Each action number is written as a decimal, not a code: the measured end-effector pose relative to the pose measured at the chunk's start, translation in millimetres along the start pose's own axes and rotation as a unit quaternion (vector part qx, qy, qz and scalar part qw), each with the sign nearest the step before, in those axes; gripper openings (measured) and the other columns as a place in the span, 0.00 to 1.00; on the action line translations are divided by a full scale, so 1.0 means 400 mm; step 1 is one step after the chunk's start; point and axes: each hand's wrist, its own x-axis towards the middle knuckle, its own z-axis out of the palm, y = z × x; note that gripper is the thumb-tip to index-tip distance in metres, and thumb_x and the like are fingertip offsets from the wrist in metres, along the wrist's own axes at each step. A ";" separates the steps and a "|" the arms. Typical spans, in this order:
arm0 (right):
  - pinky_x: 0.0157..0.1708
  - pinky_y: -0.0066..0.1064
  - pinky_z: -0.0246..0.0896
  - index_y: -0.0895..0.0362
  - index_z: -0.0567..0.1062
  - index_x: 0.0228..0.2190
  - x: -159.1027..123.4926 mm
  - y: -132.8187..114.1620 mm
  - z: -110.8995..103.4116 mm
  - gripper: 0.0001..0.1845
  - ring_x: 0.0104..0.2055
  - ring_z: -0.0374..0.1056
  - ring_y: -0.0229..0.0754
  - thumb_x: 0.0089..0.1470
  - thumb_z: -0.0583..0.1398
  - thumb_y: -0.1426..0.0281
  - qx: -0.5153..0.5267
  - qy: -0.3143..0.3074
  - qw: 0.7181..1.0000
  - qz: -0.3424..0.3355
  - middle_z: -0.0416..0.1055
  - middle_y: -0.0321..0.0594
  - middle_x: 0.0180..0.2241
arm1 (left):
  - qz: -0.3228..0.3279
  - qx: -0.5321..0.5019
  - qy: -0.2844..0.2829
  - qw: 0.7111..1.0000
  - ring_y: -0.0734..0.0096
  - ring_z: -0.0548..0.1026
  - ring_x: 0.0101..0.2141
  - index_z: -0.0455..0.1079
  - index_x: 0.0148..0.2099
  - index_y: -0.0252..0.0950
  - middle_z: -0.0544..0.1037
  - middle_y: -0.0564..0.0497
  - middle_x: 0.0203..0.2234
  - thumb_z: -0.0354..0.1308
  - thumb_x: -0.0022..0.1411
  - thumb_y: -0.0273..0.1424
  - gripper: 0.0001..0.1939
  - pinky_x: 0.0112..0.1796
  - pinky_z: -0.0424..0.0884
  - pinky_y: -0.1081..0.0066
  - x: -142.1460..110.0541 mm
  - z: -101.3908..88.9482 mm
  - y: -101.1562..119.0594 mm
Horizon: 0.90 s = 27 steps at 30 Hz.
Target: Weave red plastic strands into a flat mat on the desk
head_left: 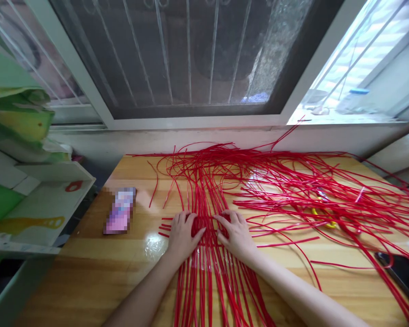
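Observation:
Many long red plastic strips (pixel 276 181) lie spread over a wooden table (pixel 98 272). Near the middle they cross into a small woven patch (pixel 207 227). My left hand (pixel 182 236) lies flat on the left side of that patch, fingers apart, pressing the strips down. My right hand (pixel 236 234) presses on the right side of the patch in the same way. Neither hand lifts anything. A bundle of parallel strips (pixel 218 290) runs from the patch toward me between my forearms.
A blurred purple packet (pixel 120 211) lies on the table's left part. Yellow-handled scissors (pixel 322 218) sit half hidden under the strips at right. A black object (pixel 402 272) is at the right edge. Green and white boxes (pixel 27 181) stand left; a barred window (pixel 191 59) is behind.

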 end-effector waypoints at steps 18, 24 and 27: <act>0.39 0.35 0.53 0.54 0.70 0.34 -0.022 0.014 0.020 0.09 0.40 0.56 0.44 0.50 0.54 0.71 0.002 0.002 1.000 -0.022 0.62 0.41 0.35 | -0.013 -0.023 -0.038 0.999 0.66 0.64 0.37 0.64 0.35 0.36 0.67 0.50 0.33 0.52 0.56 0.38 0.10 0.39 0.63 0.63 -0.005 -0.004 -0.004; 0.39 0.36 0.53 0.54 0.71 0.36 -0.024 0.015 0.011 0.10 0.39 0.56 0.44 0.50 0.54 0.72 0.015 0.000 0.999 -0.031 0.62 0.42 0.36 | 0.008 -0.003 0.000 1.000 0.61 0.63 0.44 0.64 0.44 0.36 0.65 0.45 0.41 0.51 0.56 0.36 0.14 0.44 0.61 0.58 -0.025 -0.007 0.003; 0.40 0.36 0.54 0.54 0.71 0.36 -0.026 0.015 0.009 0.11 0.40 0.56 0.44 0.50 0.54 0.72 0.018 0.007 0.999 -0.035 0.62 0.42 0.36 | 0.073 -0.006 -0.033 0.997 0.60 0.60 0.48 0.61 0.50 0.39 0.64 0.45 0.46 0.50 0.57 0.36 0.18 0.48 0.59 0.56 -0.032 -0.015 0.015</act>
